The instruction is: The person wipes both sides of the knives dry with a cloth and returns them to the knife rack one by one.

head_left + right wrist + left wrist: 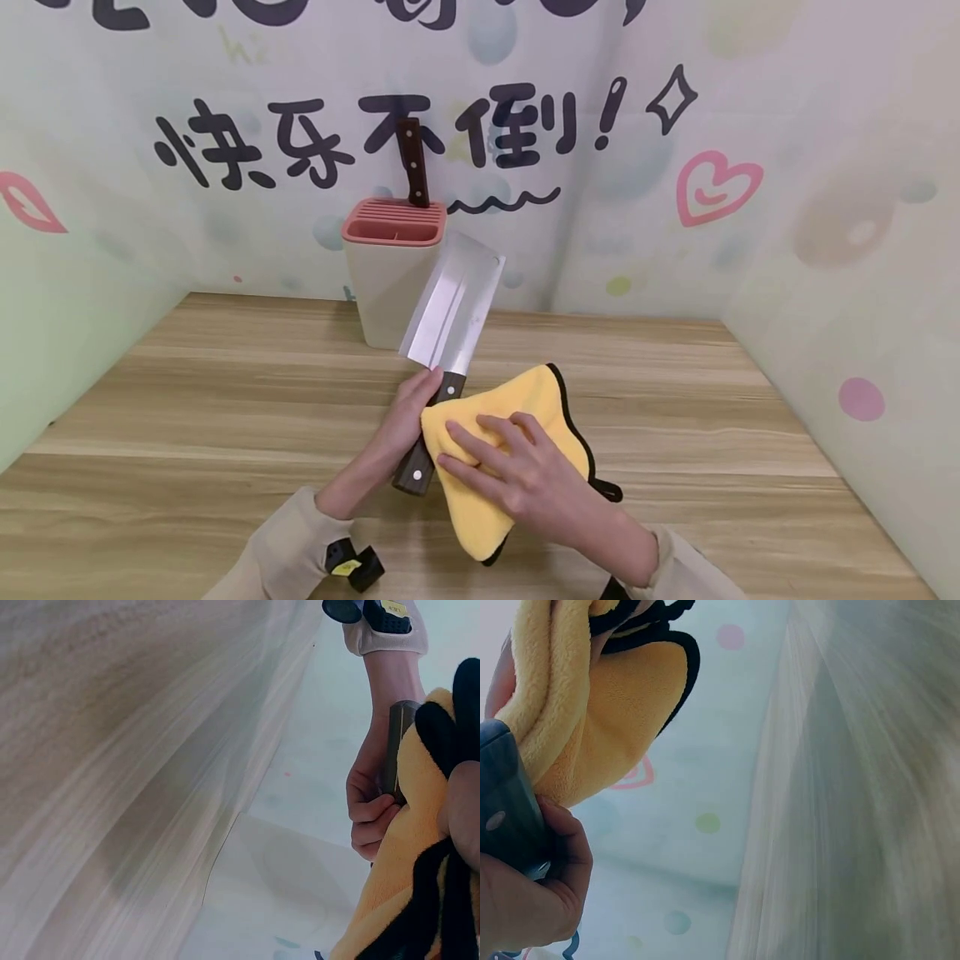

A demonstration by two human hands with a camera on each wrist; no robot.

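My left hand [397,421] grips a cleaver [459,308] by its dark riveted handle, with the broad blade tilted up and away. In the left wrist view, fingers curl around the handle [506,806] near the blade end. My right hand [528,479] holds a yellow towel [536,400] with black edging against the handle, its fingers spread over the top. Part of the handle is hidden under the towel; the butt end sticks out below. From the right wrist, the towel [416,817] hangs in folds beside the left hand [375,787].
Behind the cleaver blade stands a white knife block [390,292] with a pink slotted top. A second knife [414,162] is in it, dark handle up. The wood-grain table [637,358] meets printed backdrop walls at the back and sides.
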